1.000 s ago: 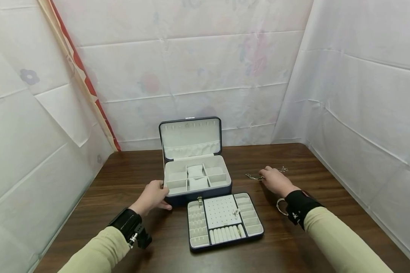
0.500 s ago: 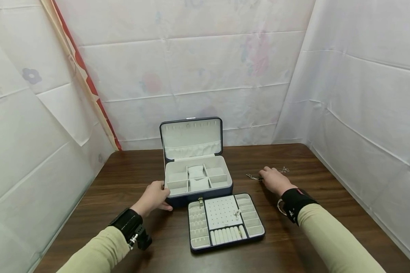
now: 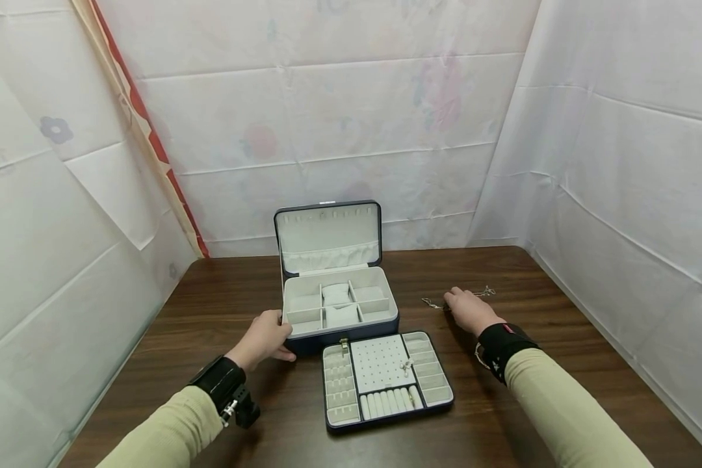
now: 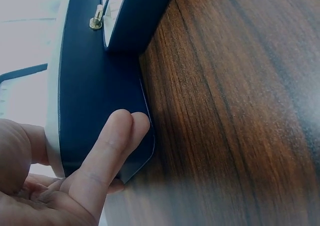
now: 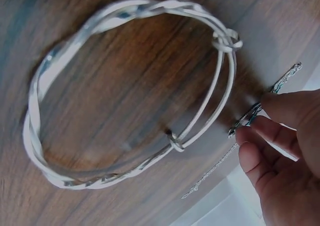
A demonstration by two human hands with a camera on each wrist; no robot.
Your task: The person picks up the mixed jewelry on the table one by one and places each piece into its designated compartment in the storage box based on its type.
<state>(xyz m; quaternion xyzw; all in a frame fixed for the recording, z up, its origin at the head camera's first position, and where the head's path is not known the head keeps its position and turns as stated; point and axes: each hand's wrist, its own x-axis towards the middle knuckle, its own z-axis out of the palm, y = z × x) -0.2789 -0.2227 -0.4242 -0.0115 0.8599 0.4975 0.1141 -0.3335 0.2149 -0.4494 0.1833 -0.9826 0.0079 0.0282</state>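
A navy jewelry box (image 3: 316, 342) with a pale lining stands on the wooden table, its lid (image 3: 330, 237) raised. My left hand (image 3: 263, 339) grips its front left corner, thumb at the rim and two fingers (image 4: 112, 141) against the front wall. On the right, my right hand (image 3: 472, 311) pinches a thin silver chain (image 5: 210, 172) between thumb and fingertips, low over the table. Both ends of the chain stick out past the hand. A twisted silver bangle (image 5: 37, 121) hangs by the right wrist, large in that wrist's view.
A shallow jewelry tray (image 3: 380, 367) lies in front of the box, right by its front wall. Small silver jewelry (image 3: 406, 366) sits on its dotted panel. White sheets (image 3: 339, 123) hang behind the table and along both sides.
My right wrist and forearm have shifted slightly left, the bangle with them, while the right fingers stay at the chain. My left hand still holds the box corner.
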